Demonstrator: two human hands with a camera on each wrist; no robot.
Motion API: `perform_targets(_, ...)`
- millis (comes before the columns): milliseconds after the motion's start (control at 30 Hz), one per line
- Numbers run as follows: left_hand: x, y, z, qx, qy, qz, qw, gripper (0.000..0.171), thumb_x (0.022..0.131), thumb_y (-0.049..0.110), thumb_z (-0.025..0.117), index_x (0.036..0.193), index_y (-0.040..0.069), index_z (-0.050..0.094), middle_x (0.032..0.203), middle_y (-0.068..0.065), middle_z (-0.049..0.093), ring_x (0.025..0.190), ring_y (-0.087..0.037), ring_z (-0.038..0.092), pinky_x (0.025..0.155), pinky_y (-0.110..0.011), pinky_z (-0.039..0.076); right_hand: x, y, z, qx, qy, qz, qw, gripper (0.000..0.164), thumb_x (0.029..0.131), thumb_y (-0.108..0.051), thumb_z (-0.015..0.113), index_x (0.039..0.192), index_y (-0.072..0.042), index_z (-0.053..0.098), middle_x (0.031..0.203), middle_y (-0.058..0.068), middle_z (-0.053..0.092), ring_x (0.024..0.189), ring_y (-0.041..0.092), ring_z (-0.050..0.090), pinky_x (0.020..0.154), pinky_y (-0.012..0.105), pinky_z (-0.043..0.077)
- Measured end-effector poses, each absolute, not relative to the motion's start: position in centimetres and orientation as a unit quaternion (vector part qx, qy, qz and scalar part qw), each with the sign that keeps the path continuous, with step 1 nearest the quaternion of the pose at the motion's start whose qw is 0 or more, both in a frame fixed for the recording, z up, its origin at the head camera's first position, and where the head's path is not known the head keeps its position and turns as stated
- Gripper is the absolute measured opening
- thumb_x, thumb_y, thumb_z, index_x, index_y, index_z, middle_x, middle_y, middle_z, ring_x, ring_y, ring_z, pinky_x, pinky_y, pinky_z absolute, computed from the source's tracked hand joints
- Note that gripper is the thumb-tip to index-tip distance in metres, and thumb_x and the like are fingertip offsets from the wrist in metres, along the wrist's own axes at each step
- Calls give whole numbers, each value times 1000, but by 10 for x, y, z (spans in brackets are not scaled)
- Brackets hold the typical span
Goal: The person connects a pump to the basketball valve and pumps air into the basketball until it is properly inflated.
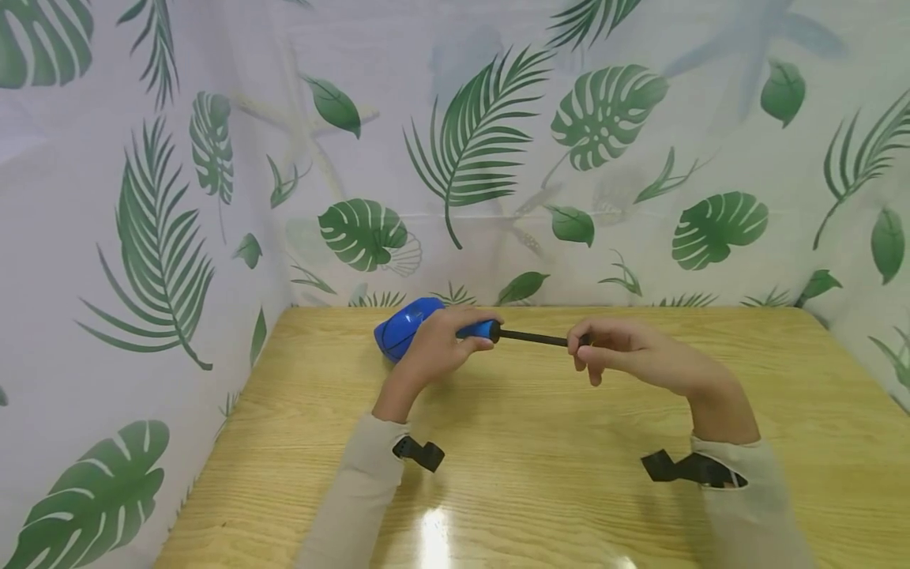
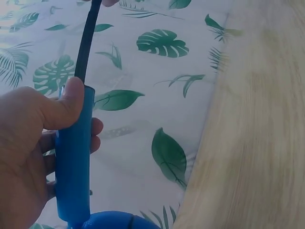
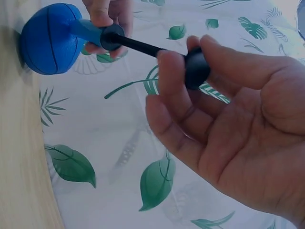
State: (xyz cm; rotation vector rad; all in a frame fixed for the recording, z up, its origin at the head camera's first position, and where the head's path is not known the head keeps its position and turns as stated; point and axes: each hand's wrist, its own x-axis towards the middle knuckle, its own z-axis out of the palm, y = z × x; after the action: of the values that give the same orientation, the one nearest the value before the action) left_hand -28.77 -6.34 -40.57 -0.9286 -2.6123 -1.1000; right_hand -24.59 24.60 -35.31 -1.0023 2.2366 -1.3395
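Observation:
My left hand [image 1: 435,348] grips the blue barrel of a hand pump [image 2: 74,167], fingers and thumb wrapped round it. Joined to the barrel's far end is a blue ball [image 3: 50,40] with thin dark seam lines, partly behind the left hand in the head view. From the barrel's other end a long black rod [image 1: 533,337] sticks out to the right. At the rod's tip my right hand [image 1: 629,352] pinches a round black knob [image 3: 196,69] between thumb and fingers. In the head view most of the knob is hidden by those fingers.
A light wood table [image 1: 540,474] lies below both hands. Behind it and along the left hangs a white cloth [image 1: 284,261] printed with green leaves. Black straps [image 1: 419,453] with small mounts sit on both wrists, over light sleeves [image 1: 355,490].

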Motion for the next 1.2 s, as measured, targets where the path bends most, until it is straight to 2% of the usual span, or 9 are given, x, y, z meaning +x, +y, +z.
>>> perform_targets(300, -284, -51, -412, -317, -874, -355, 97, 33, 96, 20, 72, 129, 18, 70, 130, -4, 70, 124, -24, 64, 104, -42, 52, -254, 229, -368, -361, 753, -541, 102, 11, 107, -4, 49, 108, 2, 59, 87, 8, 58, 73, 22, 61, 69, 32, 57)
perform_targets(567, -279, -39, -417, -314, -881, -342, 95, 35, 98, 24, 69, 132, 16, 68, 127, -6, 69, 120, -23, 64, 99, -41, 54, -260, 194, -393, -280, 751, -591, 91, 19, 110, -12, 43, 113, 1, 56, 89, 6, 60, 68, 14, 62, 68, 29, 58)
perform_targets(700, -278, -37, -418, -325, -881, -325, 110, 35, 97, 23, 70, 131, 14, 68, 119, -6, 70, 105, -20, 65, 87, -36, 56, -259, 180, -402, -270, 757, -587, 96, 24, 110, -11, 42, 115, 9, 53, 91, 11, 58, 68, 15, 62, 67, 29, 58)
perform_targets(833, -277, -37, -418, -343, -880, -308, 117, 37, 97, 22, 71, 133, 12, 68, 113, -5, 70, 94, -17, 62, 78, -31, 52, -259, 177, -405, -280, 756, -580, 113, 24, 110, -13, 43, 115, 9, 53, 93, 13, 58, 68, 17, 62, 67, 30, 58)
perform_targets(1100, -279, -44, -412, -346, -873, -334, 76, 37, 97, 25, 70, 133, 19, 68, 119, -2, 70, 102, -17, 66, 86, -35, 54, -261, 191, -396, -287, 762, -562, 144, 21, 108, -19, 51, 117, -2, 59, 96, 9, 63, 75, 22, 63, 73, 34, 58)
perform_targets(1200, -281, -47, -411, -341, -871, -347, 62, 37, 97, 25, 70, 134, 19, 68, 125, -1, 71, 111, -17, 67, 93, -37, 54, -261, 199, -389, -292, 769, -550, 148, 19, 108, -21, 52, 116, -6, 60, 95, 8, 64, 76, 24, 64, 75, 36, 58)
